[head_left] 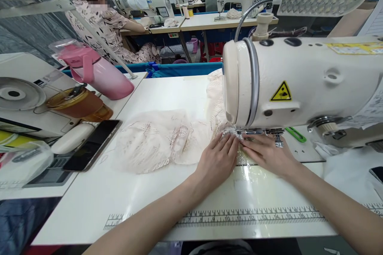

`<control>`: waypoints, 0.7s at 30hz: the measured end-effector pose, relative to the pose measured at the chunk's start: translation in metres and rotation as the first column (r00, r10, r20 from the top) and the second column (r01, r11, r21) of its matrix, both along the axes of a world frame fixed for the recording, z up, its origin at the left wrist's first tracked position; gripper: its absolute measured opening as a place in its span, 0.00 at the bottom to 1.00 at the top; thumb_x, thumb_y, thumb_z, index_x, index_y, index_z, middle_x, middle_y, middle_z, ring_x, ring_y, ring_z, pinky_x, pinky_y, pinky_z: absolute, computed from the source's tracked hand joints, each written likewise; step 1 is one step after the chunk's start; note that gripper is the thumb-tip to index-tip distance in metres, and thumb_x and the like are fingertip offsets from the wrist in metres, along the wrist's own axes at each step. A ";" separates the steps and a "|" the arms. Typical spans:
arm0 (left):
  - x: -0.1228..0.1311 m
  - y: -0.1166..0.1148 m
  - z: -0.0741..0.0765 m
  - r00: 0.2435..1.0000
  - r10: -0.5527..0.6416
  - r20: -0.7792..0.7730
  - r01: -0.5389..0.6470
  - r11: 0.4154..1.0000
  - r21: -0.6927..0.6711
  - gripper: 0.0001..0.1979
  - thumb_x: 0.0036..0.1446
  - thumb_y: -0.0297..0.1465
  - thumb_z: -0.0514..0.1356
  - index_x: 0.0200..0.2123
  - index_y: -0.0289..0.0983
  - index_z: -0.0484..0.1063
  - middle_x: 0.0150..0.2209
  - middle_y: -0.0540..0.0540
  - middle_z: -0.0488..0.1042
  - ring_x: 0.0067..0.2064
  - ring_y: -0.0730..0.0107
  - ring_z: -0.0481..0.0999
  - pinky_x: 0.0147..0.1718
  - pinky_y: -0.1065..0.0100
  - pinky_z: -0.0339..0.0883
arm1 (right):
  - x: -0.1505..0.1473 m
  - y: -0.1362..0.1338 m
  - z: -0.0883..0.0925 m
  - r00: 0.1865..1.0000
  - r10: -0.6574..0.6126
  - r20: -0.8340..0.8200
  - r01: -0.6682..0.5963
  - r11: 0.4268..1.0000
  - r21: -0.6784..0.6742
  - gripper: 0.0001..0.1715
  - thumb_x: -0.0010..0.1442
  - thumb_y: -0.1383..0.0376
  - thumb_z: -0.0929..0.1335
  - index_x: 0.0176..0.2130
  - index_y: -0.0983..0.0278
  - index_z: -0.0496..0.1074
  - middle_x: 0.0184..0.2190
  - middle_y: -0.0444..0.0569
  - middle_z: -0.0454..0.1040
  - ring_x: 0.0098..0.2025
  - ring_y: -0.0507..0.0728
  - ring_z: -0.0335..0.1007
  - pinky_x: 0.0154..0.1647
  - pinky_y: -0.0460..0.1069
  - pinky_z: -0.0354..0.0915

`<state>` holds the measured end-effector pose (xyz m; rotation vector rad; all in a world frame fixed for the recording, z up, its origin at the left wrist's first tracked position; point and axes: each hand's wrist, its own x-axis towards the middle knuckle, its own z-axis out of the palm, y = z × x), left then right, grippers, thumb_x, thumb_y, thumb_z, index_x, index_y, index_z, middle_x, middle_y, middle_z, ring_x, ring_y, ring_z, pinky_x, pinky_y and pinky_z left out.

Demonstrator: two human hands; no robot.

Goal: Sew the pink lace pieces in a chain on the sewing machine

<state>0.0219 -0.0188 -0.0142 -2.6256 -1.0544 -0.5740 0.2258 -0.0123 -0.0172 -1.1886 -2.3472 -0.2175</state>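
Note:
My left hand point(220, 155) lies with its fingers stretched flat on pale lace fabric point(149, 139), close to the sewing machine's needle area. My right hand point(267, 153) rests on the machine bed under the white sewing machine head point(278, 83), its fingers extended toward the fabric's edge and partly covered by metal attachments point(263, 131). The fingertips of both hands nearly meet at the lace. The sheer fabric spreads loosely to the left and runs behind the machine head. The needle itself is hidden.
A phone point(92, 145), an amber cup point(80, 103) and a pink bottle point(95, 69) stand at left. A green thread snipper point(296, 134) lies behind my right hand. A ruler strip point(227, 218) runs along the front edge. Another person point(101, 28) sits beyond.

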 end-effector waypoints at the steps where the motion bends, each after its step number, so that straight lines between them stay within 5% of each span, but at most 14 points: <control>1: 0.000 0.000 0.001 1.000 0.002 0.011 -0.002 1.000 -0.004 0.18 0.66 0.29 0.50 0.53 0.26 0.68 0.52 0.37 0.73 0.55 0.59 0.72 0.59 0.56 0.63 | -0.001 -0.001 -0.002 1.000 0.004 0.013 -0.004 1.000 -0.013 0.15 0.66 0.59 0.62 0.44 0.58 0.76 0.46 0.46 0.77 0.40 0.57 0.75 0.43 0.55 0.66; 7: -0.002 0.002 0.004 0.999 -0.003 0.039 0.004 1.000 -0.023 0.18 0.65 0.30 0.50 0.53 0.27 0.70 0.52 0.38 0.73 0.55 0.58 0.72 0.59 0.53 0.62 | -0.006 -0.002 -0.006 1.000 0.008 0.006 -0.007 0.993 -0.121 0.17 0.67 0.57 0.60 0.48 0.59 0.74 0.52 0.49 0.73 0.44 0.57 0.74 0.47 0.56 0.67; 15: -0.002 0.003 0.005 0.999 0.032 0.041 -0.029 0.997 -0.067 0.19 0.65 0.30 0.50 0.54 0.28 0.69 0.54 0.38 0.72 0.57 0.57 0.71 0.60 0.52 0.61 | -0.009 -0.004 -0.005 0.994 -0.072 0.087 0.069 0.997 0.031 0.18 0.67 0.56 0.61 0.50 0.58 0.73 0.49 0.50 0.75 0.43 0.58 0.73 0.42 0.55 0.66; 21: -0.002 0.004 0.003 0.998 0.056 0.021 -0.054 0.994 -0.091 0.20 0.64 0.31 0.49 0.55 0.28 0.68 0.55 0.38 0.70 0.58 0.57 0.69 0.60 0.52 0.59 | -0.011 -0.005 -0.002 0.988 -0.078 0.132 0.084 0.996 -0.034 0.20 0.66 0.57 0.61 0.53 0.58 0.71 0.49 0.53 0.75 0.46 0.61 0.72 0.44 0.57 0.66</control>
